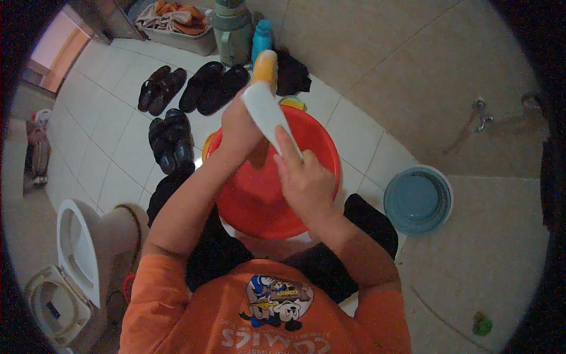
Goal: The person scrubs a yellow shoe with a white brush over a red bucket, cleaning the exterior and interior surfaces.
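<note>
My left hand (pixel 239 127) is closed round a long yellow-orange slipper-shaped thing (pixel 267 66) with a rounded, pale and wet-looking far end. My hand and the brush hide most of it, so its exact kind is unclear. In my right hand (pixel 306 183) is a white scrubbing brush (pixel 263 109), its handle gripped and its broad head lying across the yellow-orange thing beside my left hand. The bristles do not show. Both hands are above a red plastic basin (pixel 259 206), which stands on the floor between my knees.
Several black slippers (pixel 171 138) lie at the left. Behind stand a grey bin of cloths (pixel 183 41), a green-grey container (pixel 232 38) and a blue bottle (pixel 262 36). A blue-grey bucket (pixel 417 200) is at the right, below a wall tap (pixel 482 116). A white toilet (pixel 79 248) stands left.
</note>
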A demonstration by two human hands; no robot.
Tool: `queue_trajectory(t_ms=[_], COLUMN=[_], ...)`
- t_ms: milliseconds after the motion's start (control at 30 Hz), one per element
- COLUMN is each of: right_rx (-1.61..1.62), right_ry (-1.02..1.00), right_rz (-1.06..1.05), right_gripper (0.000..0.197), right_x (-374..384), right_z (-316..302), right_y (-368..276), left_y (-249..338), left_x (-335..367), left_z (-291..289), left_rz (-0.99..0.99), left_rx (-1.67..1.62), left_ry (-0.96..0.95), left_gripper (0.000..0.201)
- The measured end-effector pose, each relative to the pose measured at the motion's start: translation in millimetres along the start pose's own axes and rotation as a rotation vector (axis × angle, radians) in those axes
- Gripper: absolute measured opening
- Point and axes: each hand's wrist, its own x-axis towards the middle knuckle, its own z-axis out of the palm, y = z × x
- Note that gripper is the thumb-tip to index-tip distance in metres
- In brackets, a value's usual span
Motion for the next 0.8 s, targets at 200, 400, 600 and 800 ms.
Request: queue_trajectory(t_ms=[200, 400, 600, 800], right_rx=[-0.062, -0.009, -0.074, 0.131], right_ry=[0.167, 0.11, 0.014, 0.324], right_rz=[0.019, 0.099, 0.003, 0.057], right_gripper=[0.049, 0.05, 0.05, 0.049], right_x=[26, 19, 5, 32], right_z=[4, 2, 3, -1], right_y=[18, 13, 2, 27], left_y=[10, -1, -17, -5], left_x=[-26, -22, -13, -32], left_z=[16, 15, 12, 22], left_rz=[0.086, 0.113, 0.028, 0.165], left_rx=[-0.067, -0.094, -0.199, -0.271], left_ry=[-0.053, 0.006, 0.023, -0.037], left_gripper=[0.049, 0.053, 0.046, 0.047])
